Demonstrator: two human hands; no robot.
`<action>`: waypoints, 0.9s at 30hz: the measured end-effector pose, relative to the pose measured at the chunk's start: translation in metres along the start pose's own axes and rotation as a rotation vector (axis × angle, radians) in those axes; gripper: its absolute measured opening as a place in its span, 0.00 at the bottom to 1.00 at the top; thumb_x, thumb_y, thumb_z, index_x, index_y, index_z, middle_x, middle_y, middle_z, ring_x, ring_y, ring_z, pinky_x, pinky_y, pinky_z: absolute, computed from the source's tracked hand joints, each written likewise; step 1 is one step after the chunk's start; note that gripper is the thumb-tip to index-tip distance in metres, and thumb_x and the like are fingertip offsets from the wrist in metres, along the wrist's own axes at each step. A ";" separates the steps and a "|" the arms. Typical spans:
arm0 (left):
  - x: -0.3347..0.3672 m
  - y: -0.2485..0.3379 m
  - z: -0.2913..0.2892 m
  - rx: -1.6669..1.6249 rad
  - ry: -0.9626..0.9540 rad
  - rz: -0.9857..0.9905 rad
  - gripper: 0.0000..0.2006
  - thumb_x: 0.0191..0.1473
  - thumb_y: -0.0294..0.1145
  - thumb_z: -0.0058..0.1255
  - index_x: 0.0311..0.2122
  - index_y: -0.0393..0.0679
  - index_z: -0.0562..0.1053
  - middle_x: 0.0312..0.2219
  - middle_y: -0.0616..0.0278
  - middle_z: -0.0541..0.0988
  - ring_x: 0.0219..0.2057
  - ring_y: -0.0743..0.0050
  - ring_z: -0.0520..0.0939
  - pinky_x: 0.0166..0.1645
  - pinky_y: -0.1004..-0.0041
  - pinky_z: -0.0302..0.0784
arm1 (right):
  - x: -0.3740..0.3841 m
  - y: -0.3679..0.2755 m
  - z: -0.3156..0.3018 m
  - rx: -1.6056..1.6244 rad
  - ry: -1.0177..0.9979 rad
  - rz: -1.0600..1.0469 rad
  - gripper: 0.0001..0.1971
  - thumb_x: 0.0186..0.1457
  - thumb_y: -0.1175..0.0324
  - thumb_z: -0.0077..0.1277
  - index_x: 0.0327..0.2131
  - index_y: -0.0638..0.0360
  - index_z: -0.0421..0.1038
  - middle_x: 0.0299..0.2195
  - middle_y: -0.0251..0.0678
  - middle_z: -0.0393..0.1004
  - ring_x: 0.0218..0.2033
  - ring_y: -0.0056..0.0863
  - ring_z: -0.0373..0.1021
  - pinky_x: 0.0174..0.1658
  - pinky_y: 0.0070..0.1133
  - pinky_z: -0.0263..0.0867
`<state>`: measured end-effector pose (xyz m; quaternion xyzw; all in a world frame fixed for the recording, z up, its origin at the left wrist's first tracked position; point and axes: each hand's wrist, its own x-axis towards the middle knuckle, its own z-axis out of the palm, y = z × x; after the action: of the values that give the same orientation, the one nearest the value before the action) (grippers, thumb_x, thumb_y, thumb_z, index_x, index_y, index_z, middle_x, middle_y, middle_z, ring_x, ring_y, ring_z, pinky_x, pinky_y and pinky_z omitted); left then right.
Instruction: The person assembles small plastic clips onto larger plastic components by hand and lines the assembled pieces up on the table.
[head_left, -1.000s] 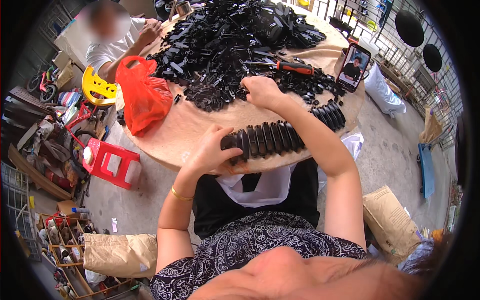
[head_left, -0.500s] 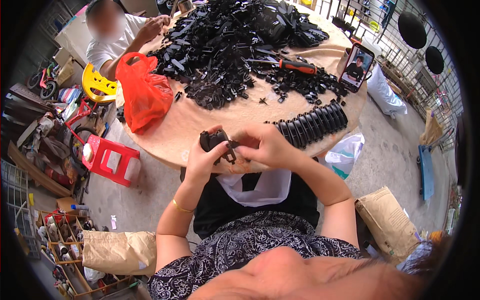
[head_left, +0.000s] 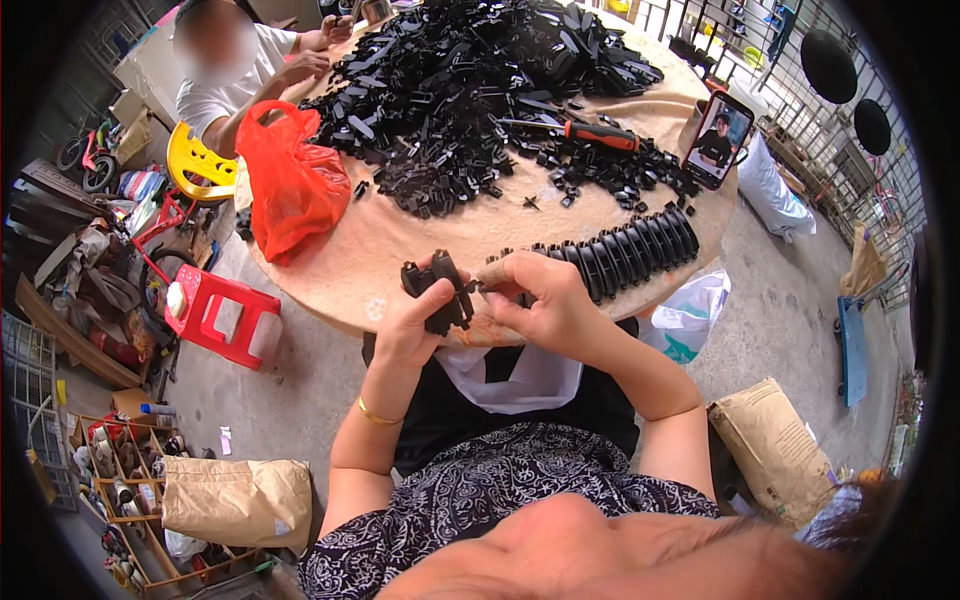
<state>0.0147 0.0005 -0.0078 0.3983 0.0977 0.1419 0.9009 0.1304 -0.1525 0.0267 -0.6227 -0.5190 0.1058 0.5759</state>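
Two bare hands meet on the near side of the landmark, one large heap of glossy black plastic parts [head_left: 450, 110]. Left hand [head_left: 408, 325]: thumb and fingers wrapped about one small block of ribbed black plastic pieces [head_left: 440, 290], raised at the near rim of the round table under a beige cloth [head_left: 350, 290]. Right hand [head_left: 550, 310]: thumb and forefinger drawn narrow at the block's right edge; a small dark bit shows at the tips, but whether it is pinched or belongs to the block, I cannot tell.

Risks, as I judge them: a small piece could slip from the right fingertips and drop past the rim, the grip being so fine; too hard a left squeeze could skew the block; the right wrist, swinging wide, could knock the row beside it.

Counts, by the heap:
- Near side, toward the right: one row of curved black plastic segments [head_left: 630, 255], partly behind the right hand; segments overlap, no firm number.
- Right edge: one screwdriver with red-and-black handle [head_left: 600, 136].
- Farther right: one upright phone with lit screen [head_left: 717, 140].
- Left: one crumpled red plastic bag [head_left: 295, 190].
- Far left: one co-worker in a white shirt [head_left: 205, 100], two hands visible.
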 end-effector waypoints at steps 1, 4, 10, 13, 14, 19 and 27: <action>0.000 -0.004 0.003 -0.004 0.018 0.026 0.19 0.45 0.26 0.54 0.44 0.35 0.65 0.33 0.59 0.73 0.31 0.76 0.76 0.36 0.78 0.74 | 0.001 -0.001 -0.001 -0.099 -0.023 -0.089 0.09 0.41 0.75 0.50 0.29 0.65 0.68 0.23 0.40 0.67 0.22 0.32 0.68 0.25 0.22 0.64; 0.002 -0.011 0.011 0.014 0.087 0.070 0.19 0.45 0.28 0.56 0.43 0.35 0.67 0.31 0.63 0.73 0.29 0.79 0.75 0.35 0.80 0.72 | 0.001 0.003 0.003 -0.283 -0.005 -0.180 0.10 0.39 0.75 0.52 0.30 0.64 0.69 0.20 0.38 0.65 0.23 0.33 0.66 0.26 0.23 0.63; 0.001 -0.019 0.023 0.254 0.253 0.228 0.14 0.45 0.27 0.54 0.39 0.34 0.70 0.28 0.65 0.74 0.27 0.83 0.73 0.32 0.83 0.70 | -0.004 -0.004 0.015 -0.376 0.099 -0.324 0.09 0.37 0.74 0.54 0.23 0.63 0.64 0.20 0.39 0.63 0.22 0.38 0.63 0.25 0.28 0.61; 0.000 -0.018 0.030 0.472 0.341 0.396 0.13 0.45 0.25 0.53 0.38 0.34 0.70 0.28 0.65 0.73 0.26 0.84 0.73 0.32 0.83 0.70 | -0.007 -0.006 0.009 -0.279 -0.063 -0.203 0.13 0.37 0.72 0.53 0.30 0.65 0.65 0.25 0.41 0.65 0.27 0.39 0.64 0.32 0.28 0.63; -0.001 -0.018 0.031 0.471 0.329 0.392 0.13 0.45 0.25 0.53 0.38 0.34 0.70 0.28 0.65 0.73 0.26 0.84 0.73 0.32 0.83 0.70 | -0.007 -0.005 0.009 -0.216 -0.075 -0.177 0.13 0.37 0.71 0.53 0.30 0.65 0.65 0.25 0.41 0.65 0.27 0.40 0.64 0.32 0.28 0.63; -0.002 -0.016 0.041 0.558 0.327 0.415 0.17 0.45 0.26 0.55 0.42 0.35 0.68 0.25 0.70 0.70 0.24 0.88 0.70 0.27 0.87 0.66 | -0.012 -0.003 0.009 -0.641 -0.061 -0.402 0.11 0.39 0.70 0.49 0.27 0.68 0.64 0.23 0.40 0.64 0.25 0.32 0.65 0.28 0.22 0.64; -0.002 -0.027 0.047 0.482 0.389 0.562 0.17 0.45 0.25 0.55 0.42 0.34 0.67 0.25 0.71 0.69 0.23 0.90 0.68 0.27 0.89 0.64 | -0.021 0.003 0.011 -0.571 -0.104 -0.397 0.10 0.41 0.75 0.49 0.30 0.68 0.64 0.23 0.39 0.63 0.22 0.32 0.65 0.25 0.23 0.64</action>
<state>0.0316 -0.0499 0.0035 0.5746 0.1842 0.4278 0.6730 0.1149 -0.1611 0.0110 -0.6395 -0.6673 -0.1261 0.3604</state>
